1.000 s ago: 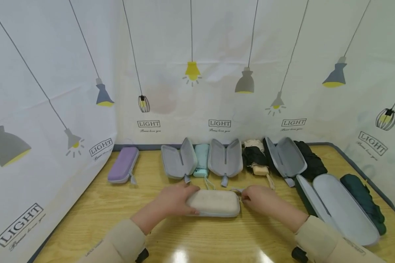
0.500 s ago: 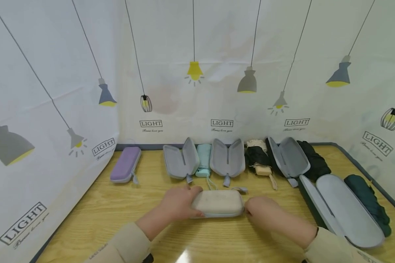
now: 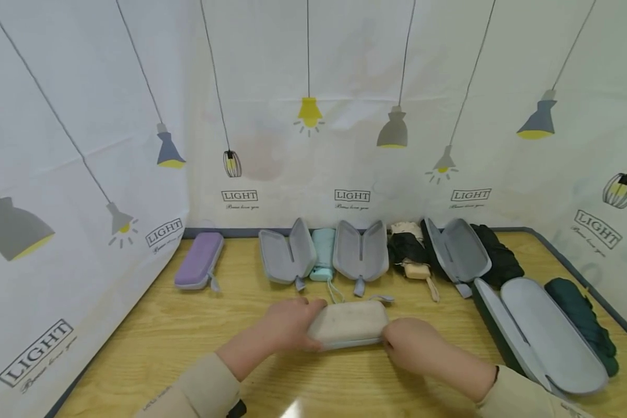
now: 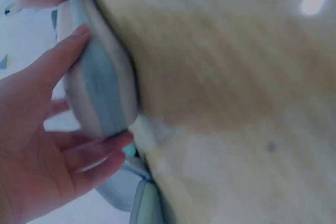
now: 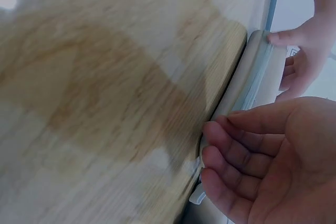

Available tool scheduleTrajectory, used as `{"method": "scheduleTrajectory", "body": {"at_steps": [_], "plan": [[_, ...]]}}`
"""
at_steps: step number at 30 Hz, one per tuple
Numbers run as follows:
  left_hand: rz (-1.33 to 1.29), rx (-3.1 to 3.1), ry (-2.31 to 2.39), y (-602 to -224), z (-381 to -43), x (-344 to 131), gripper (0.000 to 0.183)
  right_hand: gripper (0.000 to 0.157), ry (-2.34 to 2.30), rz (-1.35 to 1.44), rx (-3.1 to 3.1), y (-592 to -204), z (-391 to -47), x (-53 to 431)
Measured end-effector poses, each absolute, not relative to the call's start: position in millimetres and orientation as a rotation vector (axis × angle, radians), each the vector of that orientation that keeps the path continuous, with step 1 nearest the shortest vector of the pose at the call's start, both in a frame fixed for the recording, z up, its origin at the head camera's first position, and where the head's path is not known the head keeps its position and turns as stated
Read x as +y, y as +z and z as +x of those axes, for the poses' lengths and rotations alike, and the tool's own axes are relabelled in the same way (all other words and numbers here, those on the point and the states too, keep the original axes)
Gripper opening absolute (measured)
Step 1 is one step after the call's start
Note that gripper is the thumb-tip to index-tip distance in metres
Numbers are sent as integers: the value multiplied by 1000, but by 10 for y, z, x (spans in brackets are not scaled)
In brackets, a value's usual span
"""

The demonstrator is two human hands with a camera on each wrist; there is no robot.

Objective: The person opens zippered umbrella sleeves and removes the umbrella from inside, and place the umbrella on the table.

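A beige zip case (image 3: 350, 322) with a pale blue band round its side lies lid-down in the middle of the wooden table. My left hand (image 3: 291, 322) grips its left end, thumb on the near side and fingers on the far side. At the right near corner, the bent fingers of my right hand (image 3: 411, 343) pinch the zipper pull, which they mostly hide. In the right wrist view, the thumb and forefinger of that hand (image 5: 262, 156) meet at the case's zip seam. A grey fabric tab (image 3: 381, 298) sticks out behind the case.
Along the back stand a purple case (image 3: 200, 261), two open grey-lined cases (image 3: 284, 258), a mint folded umbrella (image 3: 323, 255), and a black-and-beige bundle (image 3: 409, 247). To the right are another open case (image 3: 460, 249), a large open case (image 3: 554, 337) and a dark green bundle (image 3: 582, 325).
My right hand has moved from the case's far right corner round its end to the near side. The case has shifted slightly right and turned a little; my left hand kept its grip.
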State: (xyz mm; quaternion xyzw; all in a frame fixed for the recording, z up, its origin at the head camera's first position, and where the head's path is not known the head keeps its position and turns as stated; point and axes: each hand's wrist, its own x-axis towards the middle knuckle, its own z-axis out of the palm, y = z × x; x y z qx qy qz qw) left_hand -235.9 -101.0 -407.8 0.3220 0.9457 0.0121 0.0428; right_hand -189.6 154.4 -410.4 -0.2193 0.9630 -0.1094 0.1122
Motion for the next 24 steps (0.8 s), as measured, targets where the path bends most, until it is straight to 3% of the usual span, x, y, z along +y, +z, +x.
{"method": "scheduleTrajectory", "body": {"at_steps": [6, 24], "plan": [[1141, 2763, -27, -3975, -2393, -1094, 93, 29, -337, -657, 2888, -4144, -1927, 1564], [1261, 2804, -294, -3946, -2318, -958, 87, 24, -326, -701, 2936, -4243, -1956, 1392]]}}
